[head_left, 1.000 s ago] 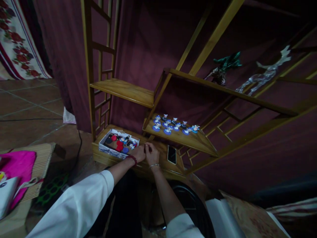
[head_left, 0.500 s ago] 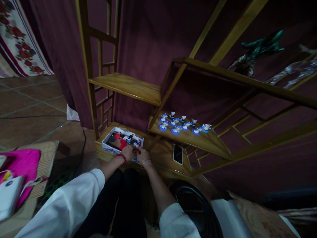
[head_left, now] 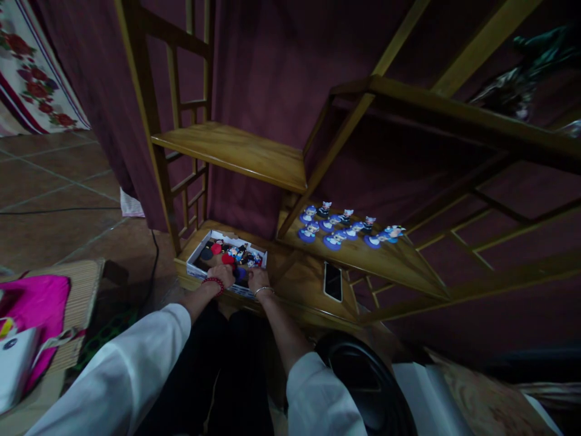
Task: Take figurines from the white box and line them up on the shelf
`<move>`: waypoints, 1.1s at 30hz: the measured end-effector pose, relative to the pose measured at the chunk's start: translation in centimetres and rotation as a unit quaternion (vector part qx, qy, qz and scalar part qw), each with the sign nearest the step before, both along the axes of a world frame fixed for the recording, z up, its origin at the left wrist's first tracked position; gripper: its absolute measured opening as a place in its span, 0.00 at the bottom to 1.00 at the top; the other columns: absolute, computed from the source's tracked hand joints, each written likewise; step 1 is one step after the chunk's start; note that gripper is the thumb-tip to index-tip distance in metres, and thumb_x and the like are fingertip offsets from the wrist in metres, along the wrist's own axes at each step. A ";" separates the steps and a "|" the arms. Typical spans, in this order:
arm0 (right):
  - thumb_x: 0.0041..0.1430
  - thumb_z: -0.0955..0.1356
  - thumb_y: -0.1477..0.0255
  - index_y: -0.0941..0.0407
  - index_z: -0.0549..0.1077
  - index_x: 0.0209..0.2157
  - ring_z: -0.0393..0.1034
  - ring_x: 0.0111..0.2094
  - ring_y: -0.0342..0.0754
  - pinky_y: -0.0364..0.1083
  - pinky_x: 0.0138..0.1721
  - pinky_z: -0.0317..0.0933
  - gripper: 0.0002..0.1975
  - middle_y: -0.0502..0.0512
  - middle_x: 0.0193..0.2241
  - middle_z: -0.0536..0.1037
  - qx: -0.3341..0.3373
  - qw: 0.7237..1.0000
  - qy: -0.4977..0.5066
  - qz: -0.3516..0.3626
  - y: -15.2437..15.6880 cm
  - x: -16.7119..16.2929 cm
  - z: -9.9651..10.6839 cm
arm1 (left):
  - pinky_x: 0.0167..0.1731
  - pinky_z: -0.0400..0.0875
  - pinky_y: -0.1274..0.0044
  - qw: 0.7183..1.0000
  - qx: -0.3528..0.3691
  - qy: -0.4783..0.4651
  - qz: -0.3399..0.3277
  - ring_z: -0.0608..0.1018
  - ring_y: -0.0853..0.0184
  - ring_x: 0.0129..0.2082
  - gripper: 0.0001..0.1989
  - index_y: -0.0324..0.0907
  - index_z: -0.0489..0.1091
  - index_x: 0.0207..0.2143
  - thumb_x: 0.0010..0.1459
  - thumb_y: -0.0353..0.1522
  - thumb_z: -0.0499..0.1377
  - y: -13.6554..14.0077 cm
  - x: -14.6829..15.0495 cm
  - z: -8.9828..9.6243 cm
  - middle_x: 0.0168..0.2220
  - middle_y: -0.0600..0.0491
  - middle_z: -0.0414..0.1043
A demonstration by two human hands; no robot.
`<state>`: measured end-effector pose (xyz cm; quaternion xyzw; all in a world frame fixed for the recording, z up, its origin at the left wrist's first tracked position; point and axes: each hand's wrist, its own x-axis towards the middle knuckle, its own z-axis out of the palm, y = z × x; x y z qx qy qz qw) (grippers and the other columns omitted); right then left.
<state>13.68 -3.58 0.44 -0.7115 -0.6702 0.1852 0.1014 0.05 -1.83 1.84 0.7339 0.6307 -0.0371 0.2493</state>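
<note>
A shallow white box (head_left: 196, 255) sits on the low wooden shelf in front of me. It holds several small figures (head_left: 236, 253), with red and dark round pieces among them. My left hand (head_left: 223, 275) is over the box's near edge, its fingers curled in beside a red disc (head_left: 227, 258). Over the near right corner, my right hand (head_left: 258, 280) is closed, fingers pointing into the box. Between the hands shows a purple-blue round piece (head_left: 241, 273); whether either hand grips it is unclear. The fingertips are too small and dark to make out.
Several purple-based figures (head_left: 334, 239) and cat-like figures (head_left: 347, 216) stand on the raised shelf to the right. Below it lies a phone (head_left: 333, 281). An upper shelf board (head_left: 236, 154) overhangs the box. A black stool (head_left: 363, 381) is at my right.
My hands have moved apart, the left one slightly leftward. The dark reddish piece at my right fingers no longer shows, and a purple-blue piece appears between the hands. The view has shifted.
</note>
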 end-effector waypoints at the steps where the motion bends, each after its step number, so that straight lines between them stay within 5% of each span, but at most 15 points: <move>1: 0.51 0.61 0.80 0.58 0.73 0.38 0.68 0.43 0.48 0.41 0.44 0.59 0.14 0.59 0.41 0.74 -0.002 1.000 -0.008 0.002 0.3 -0.1 -0.2 | 0.42 0.64 0.68 1.000 -0.002 0.001 0.002 0.70 0.54 0.45 0.16 0.36 0.68 0.41 0.49 0.31 0.51 0.1 0.0 -0.1 0.42 0.40 0.70; 13: 0.48 0.60 0.83 0.62 0.69 0.41 0.63 0.47 0.50 0.44 0.47 0.54 0.17 0.64 0.41 0.72 -0.041 0.997 -0.063 -0.015 2.3 -1.1 -2.4 | 0.41 0.64 0.68 1.000 -0.023 0.011 -0.007 0.71 0.56 0.43 0.16 0.38 0.69 0.40 0.50 0.32 0.49 1.0 0.1 -1.4 0.42 0.43 0.71; 24: 0.51 0.60 0.79 0.61 0.64 0.49 0.55 0.52 0.53 0.50 0.51 0.46 0.21 0.65 0.49 0.66 -0.020 0.997 -0.074 -0.032 1.7 -1.8 -1.8 | 0.43 0.63 0.68 1.000 -0.014 0.016 0.000 0.71 0.57 0.44 0.17 0.42 0.69 0.41 0.51 0.31 0.48 0.7 0.2 -1.7 0.42 0.44 0.70; 33: 0.50 0.61 0.79 0.52 0.70 0.44 0.63 0.47 0.49 0.45 0.49 0.52 0.20 0.57 0.43 0.72 -0.059 0.998 -0.022 -0.018 2.1 -1.6 -1.9 | 0.42 0.63 0.68 1.000 -0.013 0.025 0.005 0.71 0.57 0.44 0.16 0.41 0.69 0.41 0.52 0.33 0.48 0.8 0.4 -1.4 0.42 0.43 0.71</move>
